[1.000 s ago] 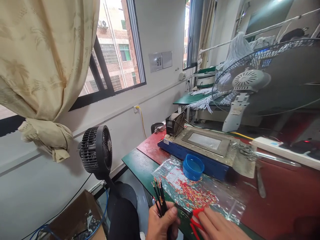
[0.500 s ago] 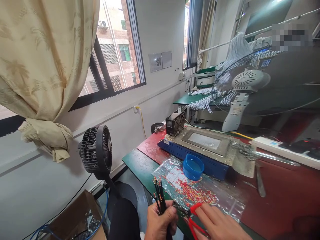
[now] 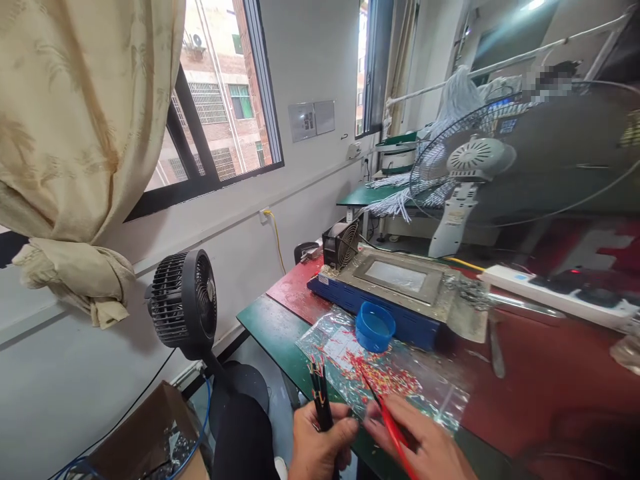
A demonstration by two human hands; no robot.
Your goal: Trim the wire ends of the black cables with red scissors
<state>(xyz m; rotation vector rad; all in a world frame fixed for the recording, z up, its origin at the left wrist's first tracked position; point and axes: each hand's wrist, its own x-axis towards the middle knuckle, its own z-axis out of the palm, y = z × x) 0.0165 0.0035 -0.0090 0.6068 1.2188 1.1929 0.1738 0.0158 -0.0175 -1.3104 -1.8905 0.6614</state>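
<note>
At the near edge of a green-and-red workbench (image 3: pixel 280 323), a clear plastic bag (image 3: pixel 425 393) strewn with small red wire offcuts lies just before a round blue plastic cup (image 3: pixel 375 327) and a blue-sided solder pot (image 3: pixel 395 287). A black floor fan (image 3: pixel 183 303) stands below the window; a white desk fan (image 3: pixel 475 167) rises behind. The left hand (image 3: pixel 317 450) is fisted around a bundle of thin black wires (image 3: pixel 320 397) held upright, stripped tips up. The right hand (image 3: pixel 425 443) grips red-handled cutters (image 3: pixel 393 427), blades angled toward the bundle over the bag.
</note>
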